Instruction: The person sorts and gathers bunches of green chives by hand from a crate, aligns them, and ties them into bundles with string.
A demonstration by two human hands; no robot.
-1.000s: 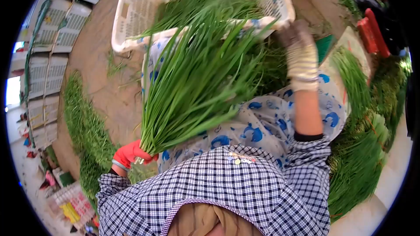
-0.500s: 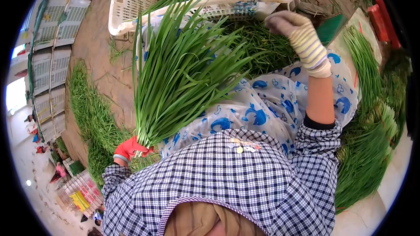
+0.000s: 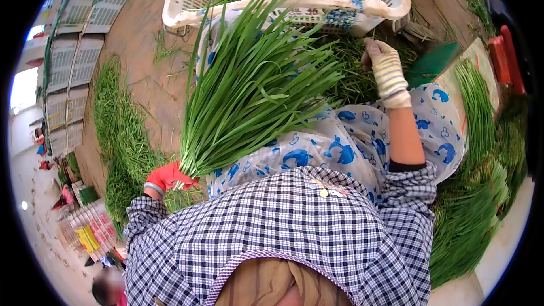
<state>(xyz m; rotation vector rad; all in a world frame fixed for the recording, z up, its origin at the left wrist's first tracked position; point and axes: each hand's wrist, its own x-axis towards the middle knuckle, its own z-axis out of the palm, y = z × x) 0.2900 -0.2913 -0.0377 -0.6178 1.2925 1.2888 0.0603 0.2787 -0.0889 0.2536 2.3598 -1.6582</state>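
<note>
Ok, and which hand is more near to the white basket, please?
Right. The right hand is close to the near side of the white basket, at its right end; the left hand is farther back, holding the green leaf bunch by its stems.

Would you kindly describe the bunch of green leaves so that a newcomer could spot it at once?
Start at the large white crate, then look below it to the left hand. The bunch fans up from there, its pale ends gripped in a red glove, unlike the greens lying around.
</note>
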